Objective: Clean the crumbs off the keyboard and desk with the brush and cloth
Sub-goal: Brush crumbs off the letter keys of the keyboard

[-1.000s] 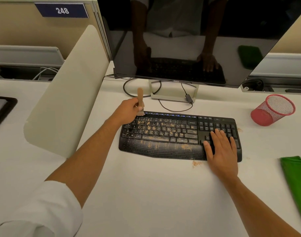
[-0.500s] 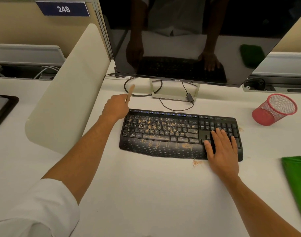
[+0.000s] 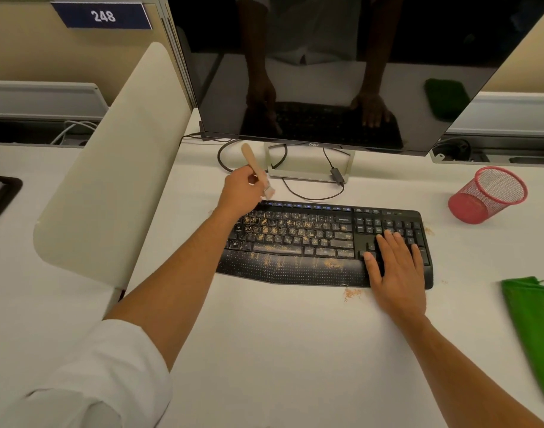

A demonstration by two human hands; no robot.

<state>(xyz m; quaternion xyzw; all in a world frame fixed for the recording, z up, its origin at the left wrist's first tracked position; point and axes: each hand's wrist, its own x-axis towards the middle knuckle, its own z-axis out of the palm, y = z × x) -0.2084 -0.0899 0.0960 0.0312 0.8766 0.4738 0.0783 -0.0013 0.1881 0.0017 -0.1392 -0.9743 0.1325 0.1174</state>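
Observation:
A black keyboard (image 3: pixel 310 242) lies on the white desk (image 3: pixel 280 350), its letter keys and palm rest dusted with tan crumbs. My left hand (image 3: pixel 241 193) grips a small wooden-handled brush (image 3: pixel 254 166) at the keyboard's far left corner, the bristles pointing down just above the top key row. My right hand (image 3: pixel 397 270) lies flat with straight fingers on the number pad at the keyboard's right end. A small crumb pile (image 3: pixel 352 293) sits on the desk just in front of the keyboard. A green cloth (image 3: pixel 533 329) lies at the right edge of the desk.
A dark monitor (image 3: pixel 341 66) on a grey stand (image 3: pixel 307 174) rises behind the keyboard, with cables looping beneath it. A red mesh cup (image 3: pixel 486 196) lies tipped at the back right. A cream divider panel (image 3: pixel 119 156) stands to the left.
My left hand swung the brush off to the left of the keyboard, then came back to the top left corner with the bristles down. My right hand stayed on the number pad.

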